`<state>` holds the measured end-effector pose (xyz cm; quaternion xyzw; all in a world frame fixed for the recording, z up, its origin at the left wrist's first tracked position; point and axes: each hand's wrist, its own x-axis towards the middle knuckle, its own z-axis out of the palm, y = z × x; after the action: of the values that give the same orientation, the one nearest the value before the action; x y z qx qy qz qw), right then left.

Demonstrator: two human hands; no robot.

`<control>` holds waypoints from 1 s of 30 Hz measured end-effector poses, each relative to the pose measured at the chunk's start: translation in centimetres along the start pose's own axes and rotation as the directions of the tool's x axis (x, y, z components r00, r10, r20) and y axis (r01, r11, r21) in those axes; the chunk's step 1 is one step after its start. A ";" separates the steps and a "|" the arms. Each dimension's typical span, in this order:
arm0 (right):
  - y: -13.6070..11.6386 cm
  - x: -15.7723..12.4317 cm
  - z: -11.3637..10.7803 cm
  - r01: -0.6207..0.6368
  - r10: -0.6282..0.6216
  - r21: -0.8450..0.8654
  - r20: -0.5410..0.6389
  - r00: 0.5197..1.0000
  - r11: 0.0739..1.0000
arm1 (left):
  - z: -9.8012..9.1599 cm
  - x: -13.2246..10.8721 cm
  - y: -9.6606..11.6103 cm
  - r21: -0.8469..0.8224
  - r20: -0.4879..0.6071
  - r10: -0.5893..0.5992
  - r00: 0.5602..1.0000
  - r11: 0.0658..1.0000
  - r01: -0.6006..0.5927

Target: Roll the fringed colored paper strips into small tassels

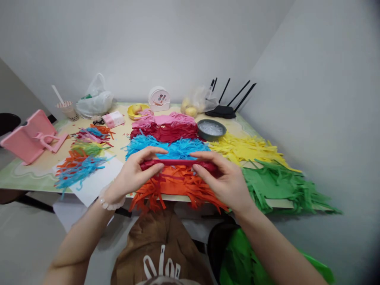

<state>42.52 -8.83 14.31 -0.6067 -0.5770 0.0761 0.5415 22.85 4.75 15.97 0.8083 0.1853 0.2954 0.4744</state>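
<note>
My left hand (135,174) and my right hand (221,176) pinch the two ends of a dark red fringed paper strip (178,162), stretched level between them above the table's front edge. Under it lies a stack of orange fringed paper (175,186), hanging over the edge. Behind it lie blue fringed paper (169,147), dark red fringed paper (169,132) and pink fringed paper (166,118). Both hands have fingers closed on the strip.
Yellow fringed paper (246,148) and green fringed paper (276,182) lie at the right. A grey bowl (211,129), a router (225,109), bags and a yellow dish stand at the back. Mixed paper scraps (83,154), a white sheet and a pink stand (29,138) lie left.
</note>
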 end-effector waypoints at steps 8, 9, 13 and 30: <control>-0.2 0.2 -0.3 -0.068 0.069 -0.031 0.057 0.996 0.997 | -0.4 0.5 0.3 0.298 0.063 0.108 0.992 0.947 -0.123; -0.2 0.4 -0.5 -0.112 0.110 0.016 0.101 0.989 0.994 | -0.5 0.6 0.4 0.297 0.079 0.115 0.990 0.945 -0.133; -0.4 0.9 -1.4 -0.241 0.209 0.122 0.228 0.951 0.963 | -0.7 0.5 0.4 0.146 0.092 0.050 0.995 0.987 -0.063; -0.3 0.3 -0.9 0.120 -0.144 0.183 0.122 0.982 0.976 | 0.1 -0.4 0.2 -0.418 0.101 -0.115 0.988 0.896 0.147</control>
<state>43.09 -9.18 15.07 -0.5105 -0.6423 0.1309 0.5565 22.61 4.41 16.01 0.6818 0.1532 0.2661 0.6640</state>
